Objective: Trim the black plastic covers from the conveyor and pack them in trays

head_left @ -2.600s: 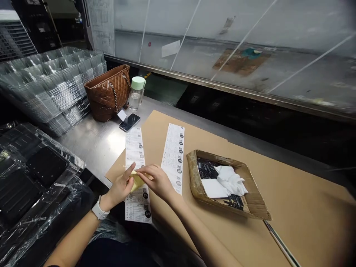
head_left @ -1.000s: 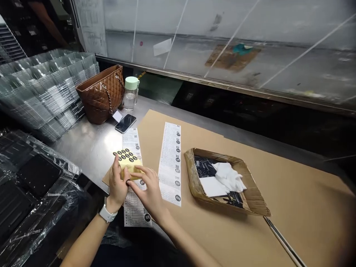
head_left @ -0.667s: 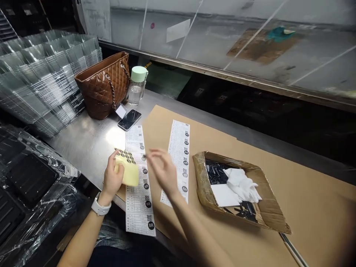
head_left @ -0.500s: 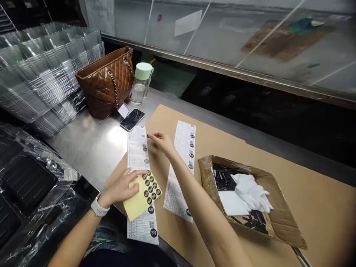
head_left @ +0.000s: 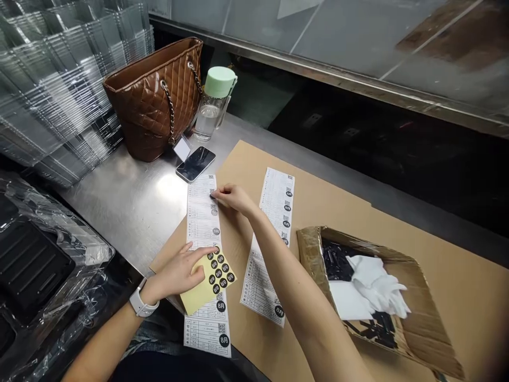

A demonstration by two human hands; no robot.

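My left hand [head_left: 178, 273] lies with fingers spread over a yellow sheet of round black stickers [head_left: 194, 300], its index finger and thumb on top. That sheet rests across a long printed label strip [head_left: 207, 339], which carries several black round stickers along its right side. My right hand [head_left: 234, 197] pinches a small round black sticker [head_left: 213, 194] at the strip's right edge, near its far end. Partly behind my right forearm lies a second printed strip [head_left: 274, 193], with similar round stickers along its right side.
Brown cardboard [head_left: 254, 164] covers part of the metal table [head_left: 135, 207]. On the right, an open carton [head_left: 421, 286] holds black pieces and white cloth. Behind are a phone [head_left: 196, 163], brown handbag [head_left: 151, 106] and bottle [head_left: 212, 114]. Clear plastic trays [head_left: 59, 95] are stacked left.
My right hand has brought the sticker onto the right edge of the left strip. My left hand stays on the sticker sheet. The view has shifted a little.
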